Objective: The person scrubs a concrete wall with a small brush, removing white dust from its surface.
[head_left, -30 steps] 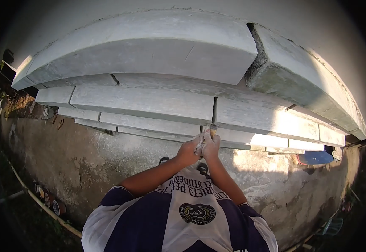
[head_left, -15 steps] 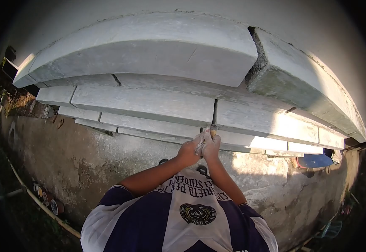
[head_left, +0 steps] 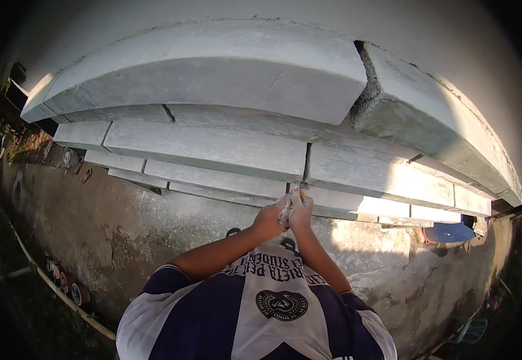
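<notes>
My left hand [head_left: 268,221] and my right hand [head_left: 300,213] are pressed together in front of my chest. Both are closed around a pale, crumpled bundle [head_left: 284,211] that looks like a bag smeared with white material. A small tan end [head_left: 304,191] shows above my right fingers; its exact kind is too small to tell. That end is close to the lower end of a narrow dark vertical gap [head_left: 307,161] between two pale blocks, the left block [head_left: 207,149] and the right block [head_left: 363,168]. Whether it touches them cannot be made out.
A long upper block [head_left: 213,81] juts out above, with a wide rough crack [head_left: 366,90] at its right end. Lower rows of blocks step down toward the stained concrete ground [head_left: 153,228]. A blue object [head_left: 450,232] lies at right; pots [head_left: 81,294] and a bamboo pole [head_left: 51,285] at left.
</notes>
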A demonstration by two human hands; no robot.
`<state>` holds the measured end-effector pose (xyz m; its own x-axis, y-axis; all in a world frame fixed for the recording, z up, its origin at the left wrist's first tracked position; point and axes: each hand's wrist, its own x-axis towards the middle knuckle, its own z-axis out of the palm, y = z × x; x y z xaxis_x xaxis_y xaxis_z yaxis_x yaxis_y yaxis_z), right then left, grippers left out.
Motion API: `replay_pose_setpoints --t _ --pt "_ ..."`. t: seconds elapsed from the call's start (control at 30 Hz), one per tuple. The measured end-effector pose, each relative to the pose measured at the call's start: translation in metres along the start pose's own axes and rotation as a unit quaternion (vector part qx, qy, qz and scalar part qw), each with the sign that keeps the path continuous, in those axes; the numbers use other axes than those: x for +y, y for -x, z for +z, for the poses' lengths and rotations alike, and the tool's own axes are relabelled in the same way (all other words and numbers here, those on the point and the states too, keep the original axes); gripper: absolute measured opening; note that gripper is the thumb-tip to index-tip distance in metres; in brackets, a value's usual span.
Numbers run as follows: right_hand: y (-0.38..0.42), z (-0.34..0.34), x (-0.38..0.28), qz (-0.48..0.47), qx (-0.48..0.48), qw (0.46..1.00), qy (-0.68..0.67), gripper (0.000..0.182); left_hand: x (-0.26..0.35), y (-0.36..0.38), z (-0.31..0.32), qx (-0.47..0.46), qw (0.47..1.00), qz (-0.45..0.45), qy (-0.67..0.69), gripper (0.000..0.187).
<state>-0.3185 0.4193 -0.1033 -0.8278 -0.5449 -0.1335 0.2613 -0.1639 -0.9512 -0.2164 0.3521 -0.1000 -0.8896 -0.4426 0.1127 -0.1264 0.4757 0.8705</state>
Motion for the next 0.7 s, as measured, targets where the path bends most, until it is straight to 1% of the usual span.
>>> replay_pose_setpoints --t 0.07,0.17,0.2,0.27,0.3,0.37,0.47,0.57,0.6,0.7 --pt "-0.001 0.002 -0.004 -0.016 -0.009 1.000 -0.014 0.046 0.004 -0.008 -0.005 0.001 1.000 0.003 -0.016 0.057" --pt "0.006 0.012 -0.033 0.005 -0.005 1.000 -0.020 0.047 -0.001 -0.002 -0.001 0.000 1.000 0.015 -0.027 0.056" --pt "0.004 0.009 -0.025 0.003 -0.004 1.000 -0.013 0.046 -0.003 -0.005 -0.001 0.005 0.999 0.027 -0.030 0.056" --pt "0.002 -0.001 0.003 0.001 -0.003 1.000 0.001 0.046 0.001 -0.002 -0.003 -0.008 1.000 -0.009 -0.015 0.054" --pt "0.001 0.001 -0.002 -0.010 -0.005 1.000 -0.001 0.046 0.005 -0.001 -0.004 -0.015 0.999 -0.029 -0.007 0.053" --pt "0.002 0.005 -0.009 -0.025 -0.006 1.000 -0.005 0.047 0.008 -0.006 -0.008 -0.005 1.000 -0.013 -0.020 0.052" --pt "0.009 0.008 -0.028 0.018 -0.013 1.000 -0.008 0.047 0.007 -0.001 -0.006 -0.008 1.000 -0.011 -0.024 0.051" --pt "0.006 0.003 -0.004 0.002 0.009 1.000 -0.024 0.048 0.001 -0.001 -0.002 -0.013 0.999 -0.021 -0.026 0.052" --pt "0.004 0.004 -0.007 -0.003 0.004 1.000 -0.008 0.048 0.002 0.000 -0.003 -0.016 0.999 -0.028 -0.027 0.054" --pt "0.009 0.001 -0.008 0.007 0.000 1.000 0.024 0.049 0.001 -0.001 -0.004 -0.025 0.999 -0.007 -0.027 0.057"
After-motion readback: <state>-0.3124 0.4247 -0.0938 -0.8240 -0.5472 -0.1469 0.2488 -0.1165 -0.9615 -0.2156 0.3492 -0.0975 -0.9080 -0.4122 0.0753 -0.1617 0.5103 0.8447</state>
